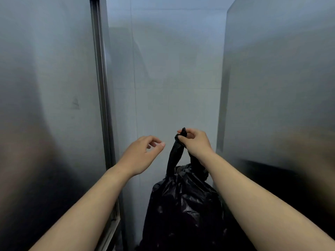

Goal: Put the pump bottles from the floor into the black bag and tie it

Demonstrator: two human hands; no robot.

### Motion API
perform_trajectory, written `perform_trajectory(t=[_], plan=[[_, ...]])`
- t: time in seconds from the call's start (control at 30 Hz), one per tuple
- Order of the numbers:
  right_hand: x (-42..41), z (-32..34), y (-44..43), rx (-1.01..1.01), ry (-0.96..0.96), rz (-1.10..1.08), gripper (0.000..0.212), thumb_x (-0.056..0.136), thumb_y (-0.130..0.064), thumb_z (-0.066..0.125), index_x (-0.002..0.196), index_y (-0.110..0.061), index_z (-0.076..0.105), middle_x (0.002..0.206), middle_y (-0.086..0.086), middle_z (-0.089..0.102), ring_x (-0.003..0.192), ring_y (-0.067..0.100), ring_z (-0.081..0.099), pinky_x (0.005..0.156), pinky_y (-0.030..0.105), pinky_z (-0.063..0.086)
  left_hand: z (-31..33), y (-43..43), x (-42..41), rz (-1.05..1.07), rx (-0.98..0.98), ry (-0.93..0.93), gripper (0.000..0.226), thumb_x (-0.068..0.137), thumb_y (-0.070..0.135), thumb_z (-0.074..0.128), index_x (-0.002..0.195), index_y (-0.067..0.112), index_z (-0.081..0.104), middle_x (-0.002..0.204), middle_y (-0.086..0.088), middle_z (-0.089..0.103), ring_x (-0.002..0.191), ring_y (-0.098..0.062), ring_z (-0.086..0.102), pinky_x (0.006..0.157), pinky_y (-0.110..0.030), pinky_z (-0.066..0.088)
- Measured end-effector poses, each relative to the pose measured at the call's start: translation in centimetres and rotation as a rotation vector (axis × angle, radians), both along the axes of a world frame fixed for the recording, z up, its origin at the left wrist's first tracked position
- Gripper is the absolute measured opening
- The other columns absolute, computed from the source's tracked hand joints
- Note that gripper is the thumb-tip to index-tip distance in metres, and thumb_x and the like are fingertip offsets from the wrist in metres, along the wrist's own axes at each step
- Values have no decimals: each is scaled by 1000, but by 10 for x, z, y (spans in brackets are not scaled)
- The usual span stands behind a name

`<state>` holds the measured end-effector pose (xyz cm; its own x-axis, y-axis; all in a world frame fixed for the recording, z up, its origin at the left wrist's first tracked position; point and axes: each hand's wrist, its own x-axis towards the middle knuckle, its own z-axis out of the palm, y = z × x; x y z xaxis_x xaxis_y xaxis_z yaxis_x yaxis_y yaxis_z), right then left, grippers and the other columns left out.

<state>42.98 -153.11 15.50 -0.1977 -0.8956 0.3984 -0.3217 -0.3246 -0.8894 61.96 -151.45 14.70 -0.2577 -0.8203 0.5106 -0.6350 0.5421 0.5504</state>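
Observation:
A full black bag (pixel 183 205) of shiny plastic stands low in the middle of the view, its top gathered into two twisted strips that rise to a point. My right hand (pixel 196 142) pinches the tips of those strips between thumb and fingers and holds them up. My left hand (pixel 141 154) hovers a little to the left of the strips, fingers loosely curled and apart, holding nothing and not touching the bag. No pump bottles are in sight.
A grey panel with a metal edge strip (pixel 102 98) stands close on the left. Another grey panel (pixel 277 87) stands close on the right. A pale tiled wall (pixel 172 69) closes the narrow gap behind the bag.

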Motion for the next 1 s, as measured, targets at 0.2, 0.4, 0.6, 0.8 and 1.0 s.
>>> perform_trajectory(t=[0.2, 0.4, 0.6, 0.8, 1.0], plan=[[4, -72, 30, 210, 220, -5, 12, 81, -19, 67, 93, -22, 70, 78, -7, 63, 78, 13, 61, 63, 18, 42, -60, 28, 6, 38, 71, -123, 49, 87, 60, 40, 123, 29, 54, 124, 8, 56, 109, -5, 48, 88, -23, 35], [-8, -105, 70, 351, 338, -54, 17, 78, -22, 72, 93, -16, 70, 81, -3, 56, 80, 16, 56, 69, 20, 39, -86, 69, -2, 50, 124, -201, 55, 87, 60, 41, 130, 27, 49, 132, 4, 53, 121, -10, 47, 94, -22, 32], [-9, -93, 122, 331, 269, -22, 44, 81, -28, 70, 120, -16, 55, 116, 3, 57, 106, 20, 56, 81, 24, 40, -86, 129, -6, 100, 137, -213, 62, 83, 66, 39, 131, 28, 49, 133, 4, 53, 122, -11, 47, 98, -26, 36], [-2, -90, 184, 297, 352, 85, 61, 83, -43, 63, 133, -14, 45, 135, 6, 51, 121, 22, 50, 96, 31, 40, -85, 199, -3, 210, 79, -220, 60, 83, 64, 41, 130, 27, 50, 136, 4, 52, 127, -14, 45, 105, -37, 38], [-5, -68, 253, 162, 542, 199, 69, 84, -52, 56, 138, -14, 38, 144, 4, 43, 131, 21, 41, 103, 32, 34, -65, 263, -1, 242, 11, -273, 58, 87, 62, 41, 133, 27, 47, 140, 4, 48, 132, -16, 40, 107, -44, 35]])
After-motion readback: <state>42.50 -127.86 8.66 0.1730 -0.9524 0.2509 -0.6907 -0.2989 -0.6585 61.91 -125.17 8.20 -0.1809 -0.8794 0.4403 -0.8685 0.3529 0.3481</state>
